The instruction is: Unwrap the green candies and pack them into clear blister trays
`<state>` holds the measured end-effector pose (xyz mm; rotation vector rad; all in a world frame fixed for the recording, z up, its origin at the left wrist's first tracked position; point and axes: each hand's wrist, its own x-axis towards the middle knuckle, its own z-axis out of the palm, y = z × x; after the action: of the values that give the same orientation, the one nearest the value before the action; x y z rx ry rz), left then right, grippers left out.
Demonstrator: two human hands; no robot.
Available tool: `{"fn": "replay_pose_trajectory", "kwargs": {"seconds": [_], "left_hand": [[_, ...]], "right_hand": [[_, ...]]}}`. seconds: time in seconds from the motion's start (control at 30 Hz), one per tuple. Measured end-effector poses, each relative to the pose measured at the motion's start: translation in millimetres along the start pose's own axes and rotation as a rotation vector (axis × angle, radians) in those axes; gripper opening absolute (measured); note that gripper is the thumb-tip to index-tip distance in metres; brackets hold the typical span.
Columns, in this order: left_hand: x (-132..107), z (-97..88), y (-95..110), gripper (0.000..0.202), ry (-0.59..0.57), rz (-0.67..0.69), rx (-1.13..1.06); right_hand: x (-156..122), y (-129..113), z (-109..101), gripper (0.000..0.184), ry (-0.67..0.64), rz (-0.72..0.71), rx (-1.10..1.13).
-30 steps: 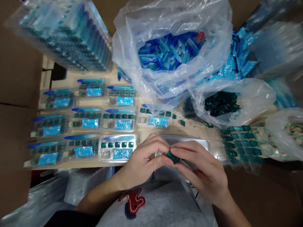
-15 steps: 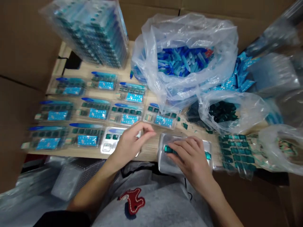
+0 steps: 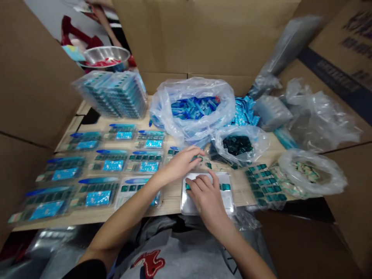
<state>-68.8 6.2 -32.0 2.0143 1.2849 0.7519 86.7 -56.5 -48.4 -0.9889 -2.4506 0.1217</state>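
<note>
Pressing on clear moulded plastic blister tray [image 3: 229,201], 6 o'clock edge of pale wooden tabletop [image 3: 171,195].
Laid flat across tray with right hand [image 3: 207,195], fingers spread, nothing gripped, beside glossy teal square tabs [image 3: 225,186]. Stretched to 11 o'clock with left hand [image 3: 180,164], fingers loosely curled, grip unclear. Backed at 12 o'clock by crinkled clear bag of blue sticks [image 3: 194,108].

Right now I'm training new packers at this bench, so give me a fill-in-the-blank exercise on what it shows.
The right hand lies flat on a clear ____ at the table's near edge.
The biggest bag holds ____ sticks.
The metal bowl shows at the far ____ side of the view.
Missing words: tray; blue; left.
</note>
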Motion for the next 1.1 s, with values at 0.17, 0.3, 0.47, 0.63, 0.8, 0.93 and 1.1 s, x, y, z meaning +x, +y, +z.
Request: {"fn": "replay_pose_trajectory", "kwargs": {"seconds": [0.17, 0.3, 0.47, 0.63, 0.8, 0.93, 1.1], "left_hand": [[-73, -7.1, 34, 0.013, -0.186, -0.043, -0.013], [-87, 15.6, 50, 0.009, -0.422, -0.026, 0.12], [-75, 20.2, 44, 0.018, -0.528, -0.002, 0.125], [-76, 15.3, 39, 0.025, -0.589, -0.004, 0.075], [-68, 14.1, 40, 0.027, -0.636, 0.026, 0.083], [-59, 8.0, 44, 0.024, -0.677, 0.092, 0.106], [-72, 23.7, 47, 0.022, -0.554, 0.101, 0.33]], "right_hand": [[-33, 13, -28, 0.033, 0.149, 0.176, 0.24], [-76, 38, -41, 0.024, 0.347, 0.527, 0.209], [-116, 37, -44, 0.016, 0.379, 0.731, 0.194], [-123, 24, -41, 0.015, 0.382, 0.778, 0.263], [-110, 21, -42, 0.016, 0.362, 0.746, 0.363], [-105, 19, -43, 0.018, 0.332, 0.735, 0.419], [-113, 24, -44, 0.016, 0.323, 0.754, 0.447]]}}
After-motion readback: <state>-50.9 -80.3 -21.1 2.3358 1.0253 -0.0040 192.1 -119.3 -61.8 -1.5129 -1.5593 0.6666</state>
